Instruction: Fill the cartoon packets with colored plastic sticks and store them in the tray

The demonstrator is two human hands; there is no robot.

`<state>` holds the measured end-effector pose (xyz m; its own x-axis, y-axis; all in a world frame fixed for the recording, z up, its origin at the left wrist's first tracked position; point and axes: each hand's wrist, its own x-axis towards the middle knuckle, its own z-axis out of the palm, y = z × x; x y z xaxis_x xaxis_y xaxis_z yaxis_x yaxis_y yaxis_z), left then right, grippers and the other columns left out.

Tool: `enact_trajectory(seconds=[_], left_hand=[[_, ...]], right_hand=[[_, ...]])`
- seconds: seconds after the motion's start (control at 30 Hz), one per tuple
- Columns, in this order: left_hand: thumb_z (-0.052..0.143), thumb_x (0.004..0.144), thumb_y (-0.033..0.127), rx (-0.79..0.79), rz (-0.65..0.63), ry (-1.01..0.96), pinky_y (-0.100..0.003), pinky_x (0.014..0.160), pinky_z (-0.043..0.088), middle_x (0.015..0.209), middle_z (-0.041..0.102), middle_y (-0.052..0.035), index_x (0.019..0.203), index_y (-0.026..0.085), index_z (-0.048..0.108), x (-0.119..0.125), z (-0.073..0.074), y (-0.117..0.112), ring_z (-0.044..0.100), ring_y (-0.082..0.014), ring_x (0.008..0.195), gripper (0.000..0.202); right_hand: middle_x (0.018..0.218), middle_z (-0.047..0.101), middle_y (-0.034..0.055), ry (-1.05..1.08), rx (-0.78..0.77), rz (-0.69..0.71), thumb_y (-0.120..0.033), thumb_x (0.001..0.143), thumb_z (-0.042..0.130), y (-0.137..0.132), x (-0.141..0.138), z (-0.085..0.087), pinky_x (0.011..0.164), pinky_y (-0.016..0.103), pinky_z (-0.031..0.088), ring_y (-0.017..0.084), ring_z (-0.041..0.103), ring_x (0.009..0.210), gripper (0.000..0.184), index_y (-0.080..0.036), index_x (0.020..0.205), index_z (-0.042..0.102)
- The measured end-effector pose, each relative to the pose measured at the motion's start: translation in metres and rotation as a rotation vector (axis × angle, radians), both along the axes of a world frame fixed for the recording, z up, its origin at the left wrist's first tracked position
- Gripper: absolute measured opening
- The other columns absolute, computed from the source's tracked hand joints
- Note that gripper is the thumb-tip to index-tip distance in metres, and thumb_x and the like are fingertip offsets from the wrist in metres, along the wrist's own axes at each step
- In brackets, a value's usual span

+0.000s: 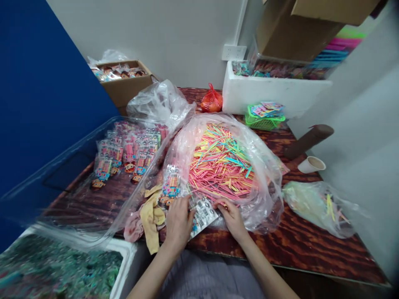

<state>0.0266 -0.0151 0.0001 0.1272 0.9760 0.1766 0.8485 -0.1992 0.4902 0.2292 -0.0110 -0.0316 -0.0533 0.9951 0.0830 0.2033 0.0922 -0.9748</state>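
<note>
Grips a small printed packet (204,218) by its left side in the left hand (181,218), with the thumb over it, near the front edge of the dark wood-grained table (299,236); pinches some short coloured sticks (223,204), seen nearly end-on, between curled fingertips of the right hand (230,216), just beside the packet's right corner; cannot tell how many. Has, right beyond both hands, a large clear bag (269,195), spread open around a heap of thin sticks (222,166) in pink, yellow, green and blue; has also a filled packet (171,182) lying just past the left hand, near a crumpled yellow cloth (151,220) and a pink cloth (134,226). Shows farther left a clear plastic tub (132,199), with many filled packets (127,151) grouped inside; at bottom left, a white foam box (127,251) full of small greenish pieces. Shows on the right a smaller clear bag (314,203) with a few sticks inside, a paper cup (311,164) and a brown cylinder (308,141); toward the back, a green basket (264,122) holding printed cards, and a knotted red bag (212,101).
</note>
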Motion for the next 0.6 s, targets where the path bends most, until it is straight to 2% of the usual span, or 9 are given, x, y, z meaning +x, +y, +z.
enact_trajectory(seconds=[0.07, 0.1, 0.2, 0.33, 0.4, 0.53, 0.6], left_hand=[[0.052, 0.089, 0.020, 0.021, 0.010, -0.068, -0.036, 0.075, 0.047, 0.086, 0.061, -0.0051, 0.096, 0.019, 0.057, -0.001, 0.002, 0.002, 0.059, -0.0233, 0.084, 0.008], [0.050, 0.090, 0.020, 0.028, 0.003, -0.089, -0.035, 0.073, 0.046, 0.082, 0.060, -0.0040, 0.087, 0.020, 0.056, -0.002, 0.002, 0.003, 0.059, -0.0223, 0.081, 0.006], [0.047, 0.093, 0.022, 0.046, -0.035, -0.096, -0.033, 0.071, 0.045, 0.076, 0.059, -0.0029, 0.077, 0.020, 0.054, -0.008, -0.001, 0.004, 0.059, -0.0211, 0.077, 0.018], [0.041, 0.096, 0.022, 0.061, -0.072, -0.084, -0.035, 0.074, 0.047, 0.080, 0.063, -0.0049, 0.084, 0.019, 0.061, -0.014, -0.009, 0.006, 0.061, -0.0215, 0.080, 0.024], [0.038, 0.097, 0.021, 0.069, -0.096, -0.102, -0.035, 0.077, 0.049, 0.088, 0.066, -0.0066, 0.093, 0.019, 0.064, -0.015, -0.011, 0.006, 0.063, -0.0217, 0.086, 0.026], [0.040, 0.097, 0.022, 0.118, -0.048, -0.188, -0.034, 0.080, 0.050, 0.099, 0.066, -0.0080, 0.112, 0.020, 0.064, -0.015, -0.003, 0.006, 0.063, -0.0214, 0.094, 0.029], [0.045, 0.095, 0.025, 0.147, 0.015, -0.241, -0.033, 0.078, 0.049, 0.093, 0.067, -0.0063, 0.107, 0.021, 0.066, -0.017, 0.004, 0.005, 0.063, -0.0210, 0.089, 0.025]], right_hand=[[0.080, 0.067, 0.0032, 0.003, 0.004, 0.001, -0.034, 0.094, 0.050, 0.000, 0.000, 0.000, 0.076, 0.029, 0.046, 0.020, 0.063, 0.081, 0.022, -0.021, 0.084, 0.063], [0.080, 0.067, 0.0032, 0.006, 0.005, 0.004, -0.034, 0.094, 0.050, 0.000, 0.000, -0.001, 0.077, 0.030, 0.046, 0.020, 0.063, 0.081, 0.021, -0.021, 0.084, 0.063], [0.081, 0.067, 0.0035, 0.011, 0.006, 0.012, -0.034, 0.094, 0.050, 0.000, 0.000, -0.003, 0.077, 0.030, 0.047, 0.020, 0.063, 0.082, 0.021, -0.021, 0.085, 0.064], [0.082, 0.067, 0.0036, 0.016, -0.001, 0.012, -0.034, 0.094, 0.051, -0.001, 0.001, -0.005, 0.076, 0.030, 0.047, 0.020, 0.063, 0.082, 0.021, -0.021, 0.087, 0.064], [0.082, 0.067, 0.0033, 0.020, -0.004, 0.012, -0.034, 0.094, 0.051, -0.001, 0.001, -0.005, 0.077, 0.029, 0.047, 0.020, 0.063, 0.082, 0.020, -0.021, 0.087, 0.064], [0.082, 0.067, 0.0031, 0.029, -0.006, 0.016, -0.032, 0.094, 0.051, -0.001, 0.001, -0.003, 0.077, 0.029, 0.046, 0.020, 0.063, 0.082, 0.019, -0.021, 0.087, 0.064], [0.082, 0.067, 0.0030, 0.028, 0.002, 0.013, -0.032, 0.094, 0.051, -0.001, 0.001, -0.003, 0.077, 0.029, 0.046, 0.020, 0.063, 0.082, 0.019, -0.021, 0.087, 0.064]])
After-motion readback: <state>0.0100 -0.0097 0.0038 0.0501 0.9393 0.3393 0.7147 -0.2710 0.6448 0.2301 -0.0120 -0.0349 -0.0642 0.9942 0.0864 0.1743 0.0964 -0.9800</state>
